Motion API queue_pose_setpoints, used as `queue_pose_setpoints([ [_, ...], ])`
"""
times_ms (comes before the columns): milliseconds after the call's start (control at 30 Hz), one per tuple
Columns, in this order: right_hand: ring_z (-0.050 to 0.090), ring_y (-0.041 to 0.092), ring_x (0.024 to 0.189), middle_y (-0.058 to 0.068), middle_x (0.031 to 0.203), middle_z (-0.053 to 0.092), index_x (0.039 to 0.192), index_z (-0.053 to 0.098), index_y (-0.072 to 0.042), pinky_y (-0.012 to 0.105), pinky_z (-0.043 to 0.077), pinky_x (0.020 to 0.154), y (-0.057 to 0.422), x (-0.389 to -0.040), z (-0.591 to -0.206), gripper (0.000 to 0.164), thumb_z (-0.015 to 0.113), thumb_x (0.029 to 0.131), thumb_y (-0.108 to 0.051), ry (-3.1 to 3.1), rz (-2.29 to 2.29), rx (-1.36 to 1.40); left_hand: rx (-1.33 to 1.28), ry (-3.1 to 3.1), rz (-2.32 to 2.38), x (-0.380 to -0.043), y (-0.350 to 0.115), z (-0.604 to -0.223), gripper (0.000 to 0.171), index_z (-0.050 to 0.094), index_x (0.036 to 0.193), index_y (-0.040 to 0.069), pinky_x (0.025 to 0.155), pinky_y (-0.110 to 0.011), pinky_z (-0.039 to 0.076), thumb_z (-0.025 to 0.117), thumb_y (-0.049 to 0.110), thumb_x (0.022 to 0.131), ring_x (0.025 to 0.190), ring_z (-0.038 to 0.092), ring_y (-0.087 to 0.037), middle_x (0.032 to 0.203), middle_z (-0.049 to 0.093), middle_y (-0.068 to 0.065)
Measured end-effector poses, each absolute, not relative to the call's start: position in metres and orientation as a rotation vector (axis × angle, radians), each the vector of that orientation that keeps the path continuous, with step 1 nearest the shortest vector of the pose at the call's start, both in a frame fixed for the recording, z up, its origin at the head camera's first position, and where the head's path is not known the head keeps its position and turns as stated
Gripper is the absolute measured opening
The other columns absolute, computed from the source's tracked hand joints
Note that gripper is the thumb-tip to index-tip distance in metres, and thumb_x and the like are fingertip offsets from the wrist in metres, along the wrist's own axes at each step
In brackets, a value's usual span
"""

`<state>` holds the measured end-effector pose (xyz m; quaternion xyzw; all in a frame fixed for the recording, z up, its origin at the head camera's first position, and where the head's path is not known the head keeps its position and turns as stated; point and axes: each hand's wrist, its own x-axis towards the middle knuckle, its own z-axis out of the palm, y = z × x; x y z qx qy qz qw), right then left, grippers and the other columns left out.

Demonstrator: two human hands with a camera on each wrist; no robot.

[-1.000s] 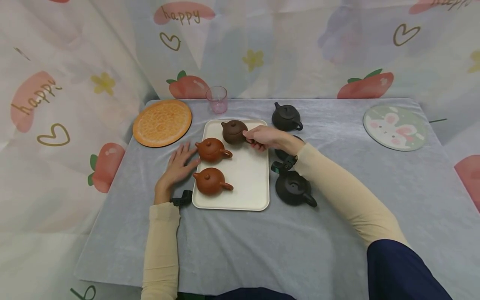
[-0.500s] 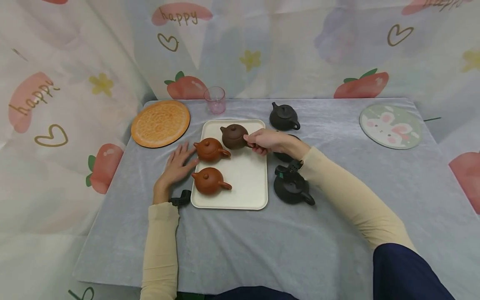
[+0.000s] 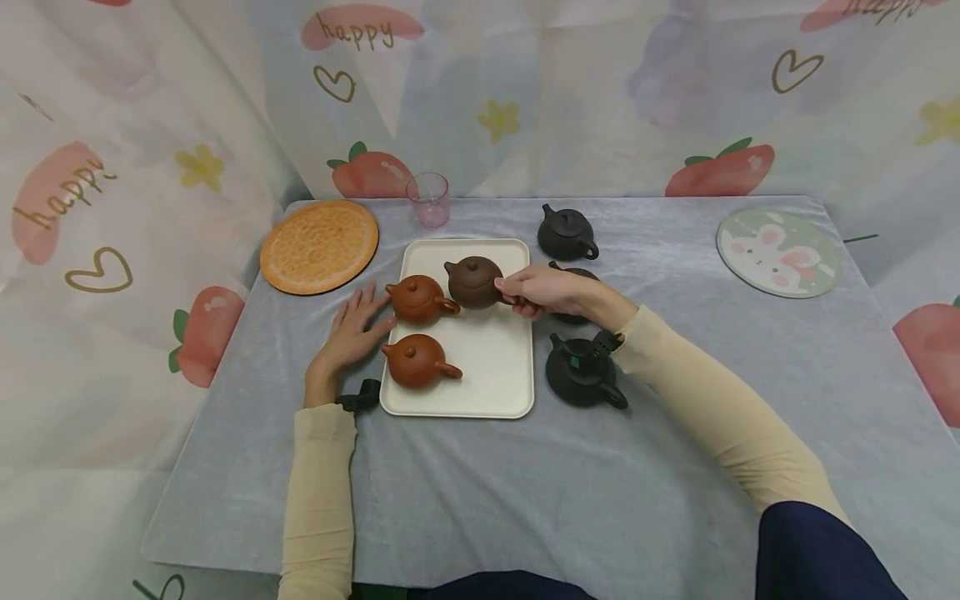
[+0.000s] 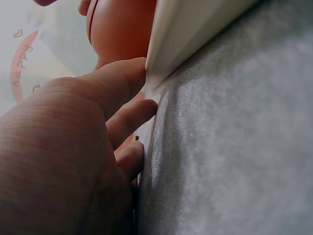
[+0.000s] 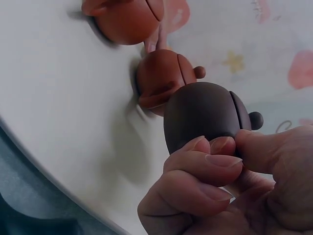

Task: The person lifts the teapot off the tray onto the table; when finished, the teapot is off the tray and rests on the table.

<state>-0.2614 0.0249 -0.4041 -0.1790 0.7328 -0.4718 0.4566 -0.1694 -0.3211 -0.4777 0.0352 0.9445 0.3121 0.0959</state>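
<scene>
My right hand grips the handle of a dark brown teapot, thumb on top and fingers curled beneath. That teapot is over the back half of a white tray, its spout toward the left. Along the tray's left side sit two reddish-brown teapots, a farther one and a nearer one. Flat on the cloth with fingers spread, my left hand lies beside the tray. In the left wrist view its thumb meets the tray's edge.
Right of the tray stand black teapots: one at the back, one partly hidden behind my right hand, one in front. A pink glass and an orange round mat are back left; a rabbit mat lies far right.
My right hand has brought the dark brown teapot toward me and slightly right over the tray. My left hand has stayed in place.
</scene>
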Motion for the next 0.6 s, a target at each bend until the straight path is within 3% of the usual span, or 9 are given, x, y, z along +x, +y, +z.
queue_pose_setpoints([
  [600, 0.027, 0.013, 0.056, 0.003, 0.071, 0.036, 0.075, 0.042, -0.004, 0.025, 0.023, 0.056, 0.035, -0.243, -0.402, 0.044, 0.040, 0.106, -0.037, 1.762, -1.138, -0.461, 0.099, 2.793, 0.947, -0.169, -0.319, -0.476, 0.065, 0.031, 0.154, 0.008, 0.119, -0.050, -0.007, 0.049, 0.041, 0.100, 0.152, -0.008, -0.030, 0.165, 0.003, -0.013],
])
